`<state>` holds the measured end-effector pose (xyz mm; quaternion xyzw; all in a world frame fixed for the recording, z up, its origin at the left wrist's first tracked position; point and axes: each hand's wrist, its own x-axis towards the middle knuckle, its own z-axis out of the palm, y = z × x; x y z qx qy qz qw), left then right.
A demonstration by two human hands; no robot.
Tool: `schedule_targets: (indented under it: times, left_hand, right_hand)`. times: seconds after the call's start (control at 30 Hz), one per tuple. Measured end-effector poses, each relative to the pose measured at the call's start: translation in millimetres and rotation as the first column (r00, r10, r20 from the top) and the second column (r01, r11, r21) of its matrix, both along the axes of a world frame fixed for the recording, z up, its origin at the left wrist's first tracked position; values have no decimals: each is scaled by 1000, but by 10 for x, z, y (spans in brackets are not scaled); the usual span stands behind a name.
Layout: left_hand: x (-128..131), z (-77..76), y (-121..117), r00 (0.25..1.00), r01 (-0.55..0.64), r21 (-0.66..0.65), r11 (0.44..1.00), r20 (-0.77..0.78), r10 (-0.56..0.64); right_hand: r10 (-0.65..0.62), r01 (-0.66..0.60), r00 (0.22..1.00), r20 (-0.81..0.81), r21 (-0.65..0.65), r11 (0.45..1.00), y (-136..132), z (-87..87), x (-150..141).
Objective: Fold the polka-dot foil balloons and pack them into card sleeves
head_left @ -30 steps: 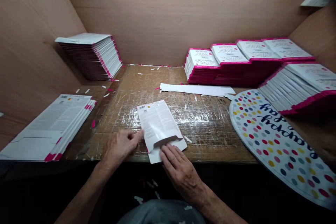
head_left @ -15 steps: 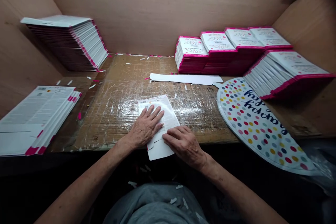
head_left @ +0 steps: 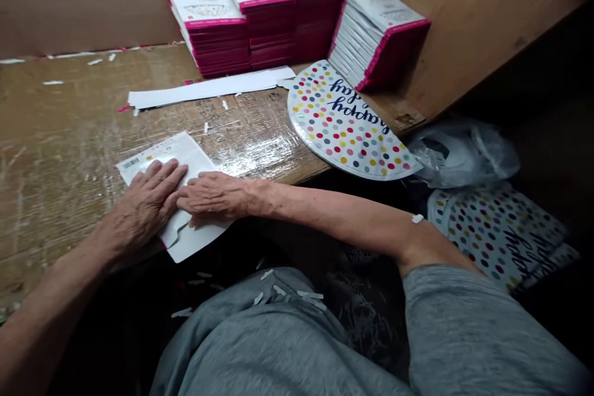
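Note:
A white printed paper envelope point(head_left: 198, 157) lies slanted at the table's front edge, its lower flap point(head_left: 195, 241) jutting over the edge. A wavy cut line with a little pink shows near that flap. My left hand point(head_left: 147, 198) rests flat on the envelope, fingers stretched out and pressing it down. Beside it, my right hand point(head_left: 211, 197) is curled, its fingers bent against the envelope just above the flap. The right fingertips are partly hidden, touching or close to my left thumb.
Pink-edged white packets point(head_left: 208, 0) stand in several stacks at the back, with another leaning stack point(head_left: 380, 18) at right. White paper strips point(head_left: 208, 86) lie before them. A dotted half-round "happy" piece point(head_left: 343, 130) overhangs the edge. Clear plastic point(head_left: 468, 154) and more dotted pieces point(head_left: 492, 235) are lower right.
My view has turned to the right, so the left-hand stacks are out of sight and the dotted pieces at lower right show. Both hands stay on the envelope, the right one now closer to the left.

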<state>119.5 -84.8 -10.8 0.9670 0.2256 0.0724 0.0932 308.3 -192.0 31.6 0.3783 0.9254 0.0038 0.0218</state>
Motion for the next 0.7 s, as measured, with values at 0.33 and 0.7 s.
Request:
schedule_targets:
  times: [0.33,0.7]
  left_hand:
    - [102,100,-62,997,19,-12,1000,-68,-20]
    - [-342,189,-638,923,-55,51,997,383,31]
  right_hand:
    - [-452,449,840,-300,-85,890,-1299,-140,690]
    - [-52,271,888,-457,429,862,-687,-509,9]
